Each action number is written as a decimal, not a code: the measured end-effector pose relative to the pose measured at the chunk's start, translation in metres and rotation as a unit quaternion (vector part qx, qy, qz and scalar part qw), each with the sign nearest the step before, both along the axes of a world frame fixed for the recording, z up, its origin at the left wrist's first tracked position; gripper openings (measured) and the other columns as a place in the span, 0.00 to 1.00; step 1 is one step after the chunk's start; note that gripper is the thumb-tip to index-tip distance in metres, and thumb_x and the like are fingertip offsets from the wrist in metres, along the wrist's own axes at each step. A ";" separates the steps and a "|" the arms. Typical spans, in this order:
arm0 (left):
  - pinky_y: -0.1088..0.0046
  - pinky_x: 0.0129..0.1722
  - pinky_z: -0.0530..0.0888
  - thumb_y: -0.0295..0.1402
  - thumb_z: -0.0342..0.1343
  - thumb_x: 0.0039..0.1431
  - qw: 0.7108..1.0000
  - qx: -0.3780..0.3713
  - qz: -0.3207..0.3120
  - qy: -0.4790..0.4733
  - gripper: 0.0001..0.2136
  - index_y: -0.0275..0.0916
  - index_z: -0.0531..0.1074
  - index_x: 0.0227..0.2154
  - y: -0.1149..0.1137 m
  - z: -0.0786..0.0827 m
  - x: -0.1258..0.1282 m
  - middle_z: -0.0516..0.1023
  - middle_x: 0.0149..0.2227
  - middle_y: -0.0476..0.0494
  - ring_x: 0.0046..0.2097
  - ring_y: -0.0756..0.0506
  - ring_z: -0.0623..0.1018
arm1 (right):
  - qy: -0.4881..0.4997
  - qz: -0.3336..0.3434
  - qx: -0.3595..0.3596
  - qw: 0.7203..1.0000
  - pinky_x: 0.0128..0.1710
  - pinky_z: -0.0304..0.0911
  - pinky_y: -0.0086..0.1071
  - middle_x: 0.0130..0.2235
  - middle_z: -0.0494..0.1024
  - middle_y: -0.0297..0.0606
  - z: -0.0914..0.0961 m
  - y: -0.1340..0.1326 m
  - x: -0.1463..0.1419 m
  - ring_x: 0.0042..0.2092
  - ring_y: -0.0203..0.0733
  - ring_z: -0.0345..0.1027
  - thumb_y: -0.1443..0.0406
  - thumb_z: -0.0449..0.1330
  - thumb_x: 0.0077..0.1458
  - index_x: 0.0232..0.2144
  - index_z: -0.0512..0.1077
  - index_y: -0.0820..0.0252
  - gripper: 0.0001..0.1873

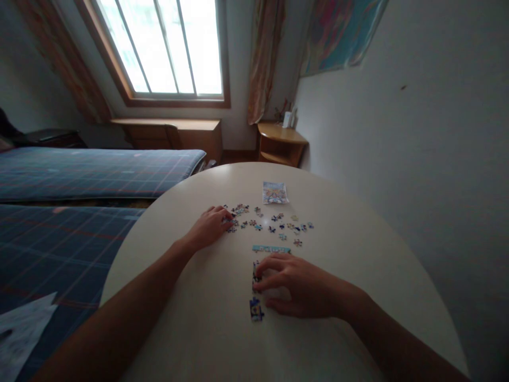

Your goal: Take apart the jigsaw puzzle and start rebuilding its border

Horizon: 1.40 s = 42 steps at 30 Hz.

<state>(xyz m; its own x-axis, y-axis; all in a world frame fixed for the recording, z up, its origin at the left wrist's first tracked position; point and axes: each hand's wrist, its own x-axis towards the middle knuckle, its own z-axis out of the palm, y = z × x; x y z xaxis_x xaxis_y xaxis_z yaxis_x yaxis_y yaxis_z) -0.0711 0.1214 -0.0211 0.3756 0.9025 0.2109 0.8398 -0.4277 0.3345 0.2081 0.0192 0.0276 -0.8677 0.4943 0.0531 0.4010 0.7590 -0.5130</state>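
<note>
Lying nearest on the round pale worktop (207,329), a small blue clump of joined puzzle pieces (256,309) sits just left of the right hand's thumb; I cannot tell whether the two touch. The right hand (302,286) rests palm down with its fingers bent and spread, not closed round anything. Its fingertips press on a second joined cluster (255,277) just beyond the blue clump. A little farther on, just past the knuckles, a light-blue strip of joined pieces (271,248) lies crosswise, clear of the hand.

Beyond that and to the left, the left hand (210,226) reaches out palm down with its fingers curled over the near left edge of a scatter of loose puzzle pieces (274,225). Whether it pinches a piece there cannot be told. The scatter spreads rightward across the middle of the worktop. Behind it a small picture card (274,192) lies flat, apart from the pieces.

Past the worktop's left edge stand two beds with blue plaid covers (91,170). At the far wall a barred window (167,48) is bright, a curtain (264,58) hangs to its right, and a wooden corner shelf (280,143) stands below. A colourful poster (342,32) hangs on the right wall.
</note>
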 end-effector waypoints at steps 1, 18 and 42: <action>0.60 0.53 0.68 0.39 0.53 0.62 1.000 -0.001 0.002 -0.002 0.11 0.39 0.75 0.41 0.000 0.000 0.000 0.77 0.45 0.40 0.49 0.39 0.72 | -0.001 -0.001 0.000 1.000 0.60 0.56 0.40 0.49 0.77 0.38 0.000 0.000 0.000 0.53 0.42 0.68 0.63 0.63 0.57 0.46 0.78 0.51 0.14; 0.64 0.48 0.70 0.35 0.52 0.62 0.996 0.026 0.082 -0.034 0.10 0.43 0.78 0.37 0.006 0.001 -0.010 0.82 0.40 0.45 0.45 0.40 0.76 | 0.000 0.007 -0.006 1.000 0.58 0.59 0.37 0.49 0.78 0.36 0.002 0.002 0.000 0.52 0.39 0.70 0.63 0.62 0.58 0.47 0.77 0.53 0.14; 0.57 0.54 0.67 0.34 0.54 0.60 0.999 0.038 0.024 -0.022 0.10 0.39 0.76 0.41 -0.007 -0.006 0.021 0.77 0.45 0.39 0.50 0.38 0.71 | 0.045 -0.173 0.121 0.976 0.47 0.68 0.38 0.43 0.80 0.41 0.002 0.042 0.053 0.45 0.42 0.73 0.65 0.58 0.61 0.42 0.79 0.55 0.10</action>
<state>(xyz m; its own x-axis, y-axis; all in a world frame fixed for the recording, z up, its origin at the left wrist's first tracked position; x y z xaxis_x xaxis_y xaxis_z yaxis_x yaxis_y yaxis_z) -0.0500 0.1140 -0.0271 0.3220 0.8997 0.2948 0.8450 -0.4136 0.3390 0.2611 0.0609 0.0293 -0.6370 0.7206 0.2739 0.6165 0.6895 -0.3801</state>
